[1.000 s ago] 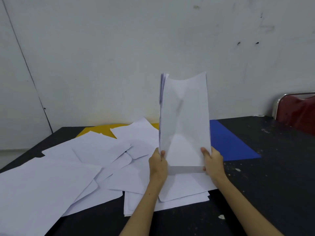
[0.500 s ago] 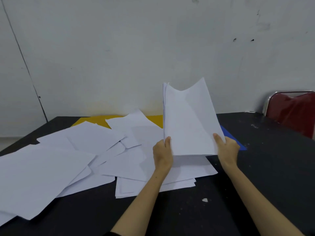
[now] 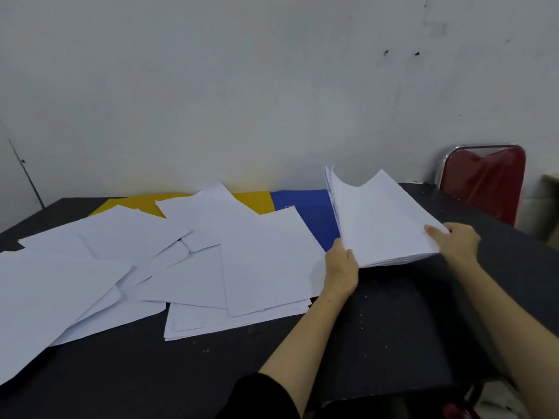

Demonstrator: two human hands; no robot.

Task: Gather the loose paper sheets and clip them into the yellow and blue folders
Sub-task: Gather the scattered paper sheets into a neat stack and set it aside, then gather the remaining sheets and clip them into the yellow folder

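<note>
Left hand (image 3: pixel 341 269), right hand (image 3: pixel 456 241) grip paper stack (image 3: pixel 381 219) edges, tilted above bare table (image 3: pixel 393 313).

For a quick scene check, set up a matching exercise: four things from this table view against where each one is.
Things:
1. gathered stack
2. yellow folder
3. blue folder
4. red chair

Places:
A. beyond the table's far right corner
B. at the far edge, partly under loose sheets on the left
C. held by both hands over the table's right part
D. at the far edge, just left of the held stack

Pairs: 1-C, 2-B, 3-D, 4-A
</note>
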